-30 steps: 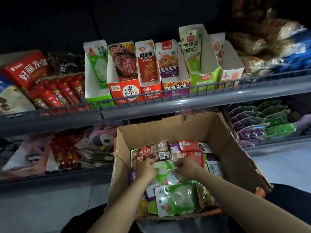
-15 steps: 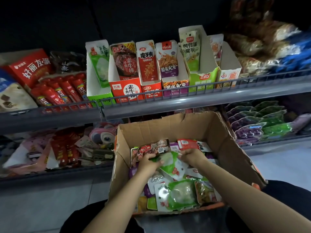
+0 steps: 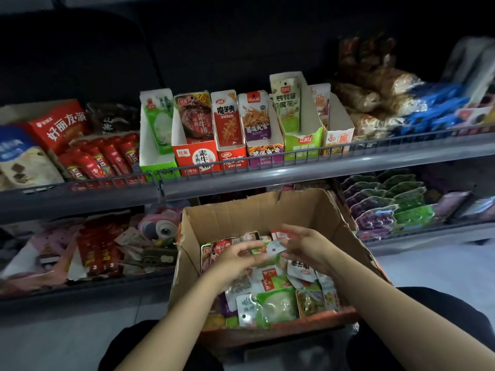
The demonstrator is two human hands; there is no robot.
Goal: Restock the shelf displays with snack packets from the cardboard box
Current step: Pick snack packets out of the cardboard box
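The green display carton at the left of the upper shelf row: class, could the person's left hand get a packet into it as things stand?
Probably yes. The green display carton is open-topped with nothing over it, and the left hand is already lifted over the cardboard box, pinching a green packet.

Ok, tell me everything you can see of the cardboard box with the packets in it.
The cardboard box is plain brown corrugated card, open at the top, with worn, ragged edges and orange-red print along its near side. It sits low before the shelves, below the upper shelf rail, its far wall upright. Inside lies a loose heap of snack packets, green, white, red and purple. Both hands reach in: the left hand and right hand hold a green-and-white packet over the heap.
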